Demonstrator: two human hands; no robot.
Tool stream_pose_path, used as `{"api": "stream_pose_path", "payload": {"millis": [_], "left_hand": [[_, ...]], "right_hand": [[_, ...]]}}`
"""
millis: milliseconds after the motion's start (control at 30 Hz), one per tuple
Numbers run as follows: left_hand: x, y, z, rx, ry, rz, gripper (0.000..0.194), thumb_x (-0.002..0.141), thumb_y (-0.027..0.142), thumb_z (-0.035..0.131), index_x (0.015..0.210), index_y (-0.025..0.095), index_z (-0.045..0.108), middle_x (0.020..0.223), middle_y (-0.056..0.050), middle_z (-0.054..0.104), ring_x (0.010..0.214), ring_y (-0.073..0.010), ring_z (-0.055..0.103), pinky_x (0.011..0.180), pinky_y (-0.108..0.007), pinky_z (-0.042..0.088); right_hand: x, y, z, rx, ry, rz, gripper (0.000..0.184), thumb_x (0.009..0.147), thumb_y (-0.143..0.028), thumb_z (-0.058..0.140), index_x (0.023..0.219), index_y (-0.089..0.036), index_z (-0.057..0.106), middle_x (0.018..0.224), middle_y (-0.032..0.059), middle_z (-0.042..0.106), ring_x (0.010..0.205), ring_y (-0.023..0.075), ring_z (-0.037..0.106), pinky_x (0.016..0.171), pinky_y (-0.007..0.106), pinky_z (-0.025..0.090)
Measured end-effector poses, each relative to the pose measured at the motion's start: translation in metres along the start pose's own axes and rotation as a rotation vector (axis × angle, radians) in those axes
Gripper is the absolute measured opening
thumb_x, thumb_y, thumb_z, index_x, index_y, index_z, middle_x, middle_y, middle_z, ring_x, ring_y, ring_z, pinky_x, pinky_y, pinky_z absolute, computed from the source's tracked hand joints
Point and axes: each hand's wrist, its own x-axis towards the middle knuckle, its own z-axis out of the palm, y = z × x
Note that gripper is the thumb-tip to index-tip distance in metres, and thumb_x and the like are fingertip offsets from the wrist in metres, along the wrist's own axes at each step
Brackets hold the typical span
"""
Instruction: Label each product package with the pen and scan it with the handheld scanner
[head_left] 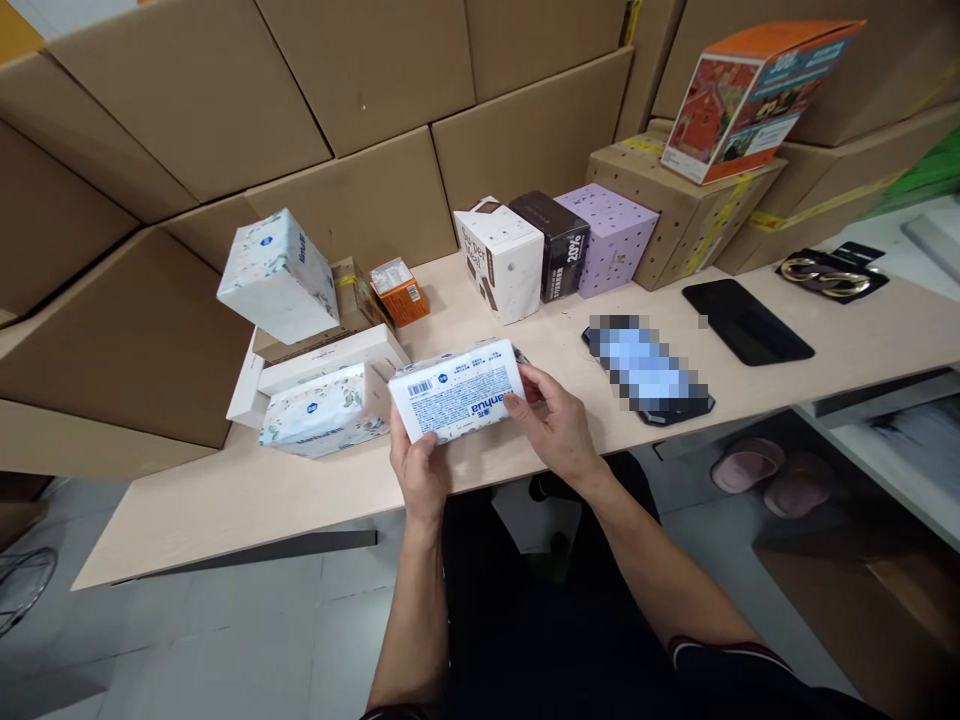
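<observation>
Between my two hands is a white tissue pack (459,392) with blue print and a barcode, held tilted just above the front of the table. My left hand (420,470) grips its left end, thumb on the printed face. At the right end, my right hand (556,425) closes on it with the thumb in front. Close by on the left lies a second floral tissue pack (319,412), beside white flat boxes (337,362). Another tissue pack (277,275) sits higher, on top of a small brown box (349,300).
A small orange box (400,292), a white box (499,262), a dark box (553,245) and a purple box (609,238) stand along the back. On the right lie a lit phone (649,368), a black phone (746,322) and a gold chain (829,275). Large cartons (360,200) wall the back.
</observation>
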Motion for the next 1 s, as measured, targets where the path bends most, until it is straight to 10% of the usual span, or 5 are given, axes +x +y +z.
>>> {"api": "stream_pose_path", "payload": {"millis": [433,1000], "left_hand": [[0.0017,0.0051,0.0066,-0.058,0.06,0.01,0.066,0.076,0.026,0.063,0.141,0.027,0.05,0.144,-0.006,0.057,0.136,-0.0294,0.051,0.113,-0.047,0.042],[-0.0015,-0.0006,-0.0005,0.145,-0.04,0.074,0.073,0.078,0.022,0.064,0.149,0.028,0.046,0.141,-0.006,0.059,0.135,-0.0267,0.052,0.113,-0.04,0.042]], "right_hand": [[-0.0018,0.0009,-0.0003,-0.171,-0.125,-0.064,0.072,0.088,-0.031,0.06,0.154,-0.032,0.032,0.141,0.0083,0.06,0.121,0.0292,0.059,0.092,0.049,0.056],[-0.0038,0.0057,0.0016,-0.05,0.099,-0.007,0.053,0.088,-0.043,0.067,0.138,-0.029,0.055,0.128,0.0073,0.069,0.11,0.0241,0.066,0.091,0.046,0.059]]}}
